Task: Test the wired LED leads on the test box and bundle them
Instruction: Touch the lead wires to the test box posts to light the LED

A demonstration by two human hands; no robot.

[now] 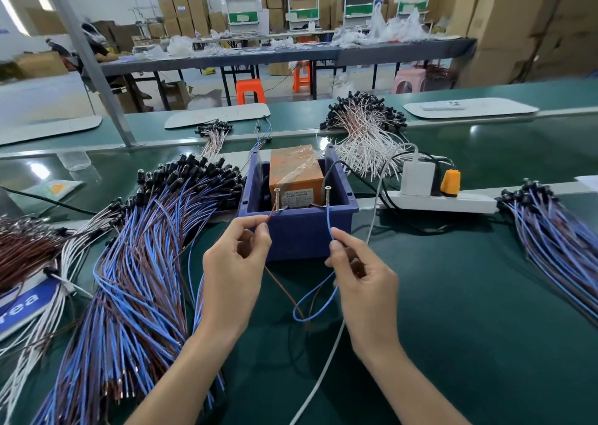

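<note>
1. The green table (469, 311) fills the lower view, with a white power strip (453, 203) lying across it to the right of the box.
2. A big pile of blue and brown leads (139, 279) fans out on the left. Its long axis runs from the near left corner up toward the box, with the black LED heads at the far end. A smaller bundle (556, 240) lies at the right edge.
3. The test box (301, 230) is a blue bin in the middle of the table, holding an orange taped unit (296, 172).
4. The left hand (233, 263) is curled, thumb and forefinger pinching the brown wire (281, 285) just in front of the box's left side.
5. The right hand (362, 272) is curled the same way, pinching the blue wire (330, 220) near the box's right side.
6. The lead under test is held between the hands, near the box's front wall. Both wire ends point up and away from the person, and the slack droops in a loop between the wrists (its LED head is out of sight).
7. Two upright screws stand on the box's front rim — the left screw (277, 198) meets the brown end, and the right screw (328, 195) seems to meet the blue end, though contact is hard to confirm.
</note>
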